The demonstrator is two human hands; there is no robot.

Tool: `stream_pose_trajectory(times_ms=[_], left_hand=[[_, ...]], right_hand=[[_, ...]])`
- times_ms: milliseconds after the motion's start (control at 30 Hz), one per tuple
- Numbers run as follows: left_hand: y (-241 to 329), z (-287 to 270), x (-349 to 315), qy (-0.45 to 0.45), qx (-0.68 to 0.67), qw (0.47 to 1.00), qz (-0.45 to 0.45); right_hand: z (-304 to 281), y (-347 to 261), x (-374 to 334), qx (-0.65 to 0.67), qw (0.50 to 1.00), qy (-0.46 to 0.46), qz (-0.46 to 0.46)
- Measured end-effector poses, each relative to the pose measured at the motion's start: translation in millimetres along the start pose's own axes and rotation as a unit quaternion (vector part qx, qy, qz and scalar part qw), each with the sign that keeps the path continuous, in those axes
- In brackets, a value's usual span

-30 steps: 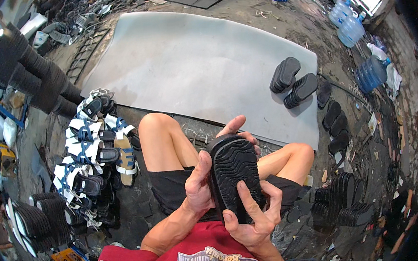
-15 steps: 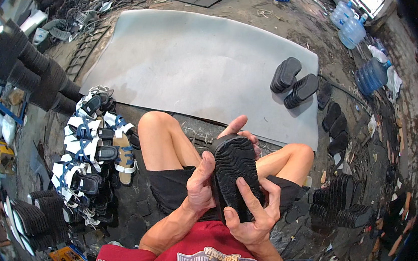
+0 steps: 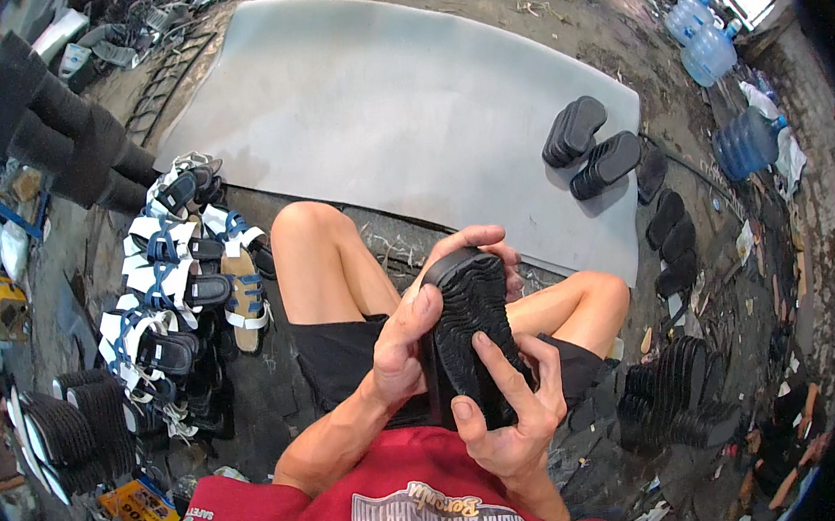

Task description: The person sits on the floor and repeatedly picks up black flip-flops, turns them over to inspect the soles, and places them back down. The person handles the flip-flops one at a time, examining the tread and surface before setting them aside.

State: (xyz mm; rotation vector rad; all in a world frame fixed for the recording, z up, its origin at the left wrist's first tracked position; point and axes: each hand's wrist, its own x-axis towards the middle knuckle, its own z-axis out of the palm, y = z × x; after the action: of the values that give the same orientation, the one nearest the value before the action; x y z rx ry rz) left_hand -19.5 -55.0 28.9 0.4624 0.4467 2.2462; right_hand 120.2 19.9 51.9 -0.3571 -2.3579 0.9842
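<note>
In front of my belly, between my bent knees, I hold a thick black shoe sole, its wavy tread turned up toward me. My left hand is closed around it, thumb along the left edge and fingers curled over the far end. My right hand grips the nearer part, with its index fingertip pressed on the tread and its thumb by the lower edge; the other fingers bend at the right side. The underside of the sole is hidden.
Ahead lies a large grey sheet, with stacks of black soles at its right end. White and blue sandals are piled to my left, near rolled black material. Blue water jugs stand far right; more soles lie near right.
The sole and both hands have shifted slightly, and its far end tilts a little more. My left fingers have curled further over that end. The head view has moved a little.
</note>
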Motion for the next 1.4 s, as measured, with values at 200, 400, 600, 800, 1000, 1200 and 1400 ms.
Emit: stream_pose_trajectory(times_ms=[200, 400, 600, 800, 1000, 1200, 1400], left_hand=[[-1.4, -12.1, 7.4, 0.046, -0.017, 0.998, -0.025], [-6.5, -30.2, 10.2, 0.073, -0.044, 0.996, -0.002], [30.5, -33.0, 21.6, 0.073, 0.053, 0.977, 0.195], [-0.2, -22.7, -3.8, 0.055, 0.028, 0.98, 0.191], [-31.4, -21.1, -57.2, 0.131, -0.183, 0.928, -0.297], [-71.7, -56.7, -54.8, -0.054, -0.178, 0.873, -0.45], [-72.4, -63.0, -68.1, -0.078, -0.062, 0.87, -0.482]], right_hand=[[2.5, 1.0, 10.9, 0.036, 0.998, -0.041, 0.028], [-10.5, 13.0, 23.4, 0.06, 0.981, -0.173, 0.064], [-17.2, 60.8, -10.0, 0.443, 0.801, -0.085, 0.395], [-0.5, 96.3, 5.1, 0.557, 0.718, 0.173, 0.38], [-60.6, 140.3, 26.5, 0.34, 0.904, 0.117, 0.231], [-57.7, 117.6, 23.2, 0.273, 0.936, 0.038, 0.219], [-59.5, 84.0, 19.9, 0.106, 0.972, 0.086, 0.192]])
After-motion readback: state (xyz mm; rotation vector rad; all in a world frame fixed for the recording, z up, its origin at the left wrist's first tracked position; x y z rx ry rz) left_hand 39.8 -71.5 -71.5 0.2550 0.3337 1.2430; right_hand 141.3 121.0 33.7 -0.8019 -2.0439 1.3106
